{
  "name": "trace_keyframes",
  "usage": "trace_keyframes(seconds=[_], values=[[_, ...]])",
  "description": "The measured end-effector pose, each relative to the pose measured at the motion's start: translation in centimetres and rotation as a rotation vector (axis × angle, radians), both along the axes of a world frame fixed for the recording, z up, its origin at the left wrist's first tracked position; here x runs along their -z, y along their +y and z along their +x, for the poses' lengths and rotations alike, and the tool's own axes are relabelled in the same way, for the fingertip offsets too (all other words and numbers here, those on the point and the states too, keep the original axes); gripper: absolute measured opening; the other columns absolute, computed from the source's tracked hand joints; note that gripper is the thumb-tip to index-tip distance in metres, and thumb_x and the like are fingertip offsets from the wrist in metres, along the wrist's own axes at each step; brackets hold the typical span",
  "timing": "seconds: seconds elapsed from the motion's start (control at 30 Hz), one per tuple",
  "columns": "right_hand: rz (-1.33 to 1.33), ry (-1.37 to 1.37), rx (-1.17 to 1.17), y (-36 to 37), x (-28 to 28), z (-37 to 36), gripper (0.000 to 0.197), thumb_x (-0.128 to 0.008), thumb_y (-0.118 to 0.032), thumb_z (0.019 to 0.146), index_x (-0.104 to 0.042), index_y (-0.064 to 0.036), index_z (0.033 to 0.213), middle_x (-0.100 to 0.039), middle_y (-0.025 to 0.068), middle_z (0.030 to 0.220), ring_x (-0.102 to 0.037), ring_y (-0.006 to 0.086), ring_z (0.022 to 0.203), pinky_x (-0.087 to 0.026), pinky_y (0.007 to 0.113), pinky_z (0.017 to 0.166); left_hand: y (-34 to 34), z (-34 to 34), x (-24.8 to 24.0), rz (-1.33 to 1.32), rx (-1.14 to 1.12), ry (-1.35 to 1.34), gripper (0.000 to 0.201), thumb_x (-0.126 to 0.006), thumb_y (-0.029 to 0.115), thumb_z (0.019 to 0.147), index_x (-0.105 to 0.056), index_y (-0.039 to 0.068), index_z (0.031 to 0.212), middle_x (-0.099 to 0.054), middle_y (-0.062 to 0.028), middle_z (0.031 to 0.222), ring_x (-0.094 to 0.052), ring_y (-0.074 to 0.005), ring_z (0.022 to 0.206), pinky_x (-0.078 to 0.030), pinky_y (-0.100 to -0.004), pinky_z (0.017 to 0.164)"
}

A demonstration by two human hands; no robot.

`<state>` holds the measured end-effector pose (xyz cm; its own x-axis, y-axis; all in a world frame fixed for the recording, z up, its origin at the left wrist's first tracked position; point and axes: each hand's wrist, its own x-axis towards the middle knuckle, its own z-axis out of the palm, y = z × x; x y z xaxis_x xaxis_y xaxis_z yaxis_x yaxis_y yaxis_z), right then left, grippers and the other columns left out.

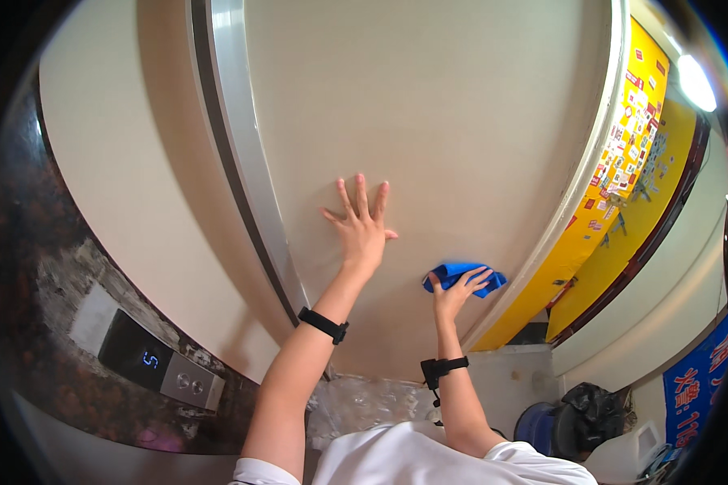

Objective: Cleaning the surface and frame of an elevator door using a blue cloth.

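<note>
My left hand (360,222) rests flat against a beige door panel (437,105), its fingers spread wide and nothing in it. Lower and to the right, my right hand (457,295) presses a folded blue cloth (485,283) onto the same panel. Its thumb and fingers lie over the cloth, which sticks out on both sides of the hand. Each forearm wears a black strap, and the right one carries a small dark device (434,373).
Left of the door runs a metal edge strip (243,121). A control panel (162,360) with two buttons and a lit display sits on the left wall. To the right are a yellow wall (570,242) with stickers, a black plastic bag (594,408) and a white jug (627,453).
</note>
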<state>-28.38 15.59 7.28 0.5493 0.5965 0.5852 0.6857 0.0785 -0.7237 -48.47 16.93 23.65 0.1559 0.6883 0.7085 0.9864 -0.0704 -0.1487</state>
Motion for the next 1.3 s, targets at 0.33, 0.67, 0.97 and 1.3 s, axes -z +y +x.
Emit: trace_keyframes(seconds=[0.33, 0.67, 0.97, 1.3], values=[[-0.152, 0.293, -0.316, -1.2, -2.1, -5.6, 0.123, -0.074, -0.055, 0.083, 0.009, 0.0003, 0.155, 0.019, 0.0318, 0.158, 0.009, 0.0575, 0.144, -0.013, 0.055, 0.119, -5.6, 2.4, 0.6, 0.124, 0.370, -0.562, 0.079, -0.073, 0.019, 0.084, -0.031, 0.009, 0.151, -0.035, -0.0228, 0.148, -0.036, -0.0427, 0.136, -0.042, -0.0576, 0.101], [-0.038, 0.397, -0.836, -2.3, -6.2, -4.6, 0.077, -0.034, -0.049, 0.105, 0.003, -0.0050, 0.157, 0.017, 0.0268, 0.161, 0.011, 0.0465, 0.148, -0.007, 0.046, 0.121, -8.6, 8.0, 8.9, 0.238, 0.478, -0.918, 0.021, -0.064, -0.004, 0.082, -0.065, 0.002, 0.102, -0.067, -0.0120, 0.094, -0.067, -0.0229, 0.085, -0.053, -0.0343, 0.076], [-0.050, 0.365, -0.907, -4.0, -7.2, -3.3, 0.067, -0.032, -0.040, 0.108, -0.008, -0.0010, 0.157, 0.007, 0.0218, 0.164, -0.002, 0.0345, 0.152, -0.012, 0.040, 0.122, -4.9, 8.3, 8.4, 0.154, 0.439, -1.005, 0.039, -0.065, 0.004, 0.087, -0.056, 0.001, 0.125, -0.062, -0.0167, 0.104, -0.059, -0.0329, 0.100, -0.047, -0.0428, 0.087], [-0.052, 0.289, -0.976, -5.4, -8.1, 0.8, 0.067, -0.049, -0.031, 0.102, -0.020, -0.0014, 0.156, -0.012, 0.0188, 0.164, -0.011, 0.0324, 0.152, -0.016, 0.039, 0.121, -3.3, 10.9, 7.5, 0.224, -0.043, -0.690, 0.066, -0.076, 0.031, 0.077, -0.049, -0.001, 0.127, -0.049, -0.0196, 0.130, -0.042, -0.0393, 0.118, -0.036, -0.0527, 0.099]])
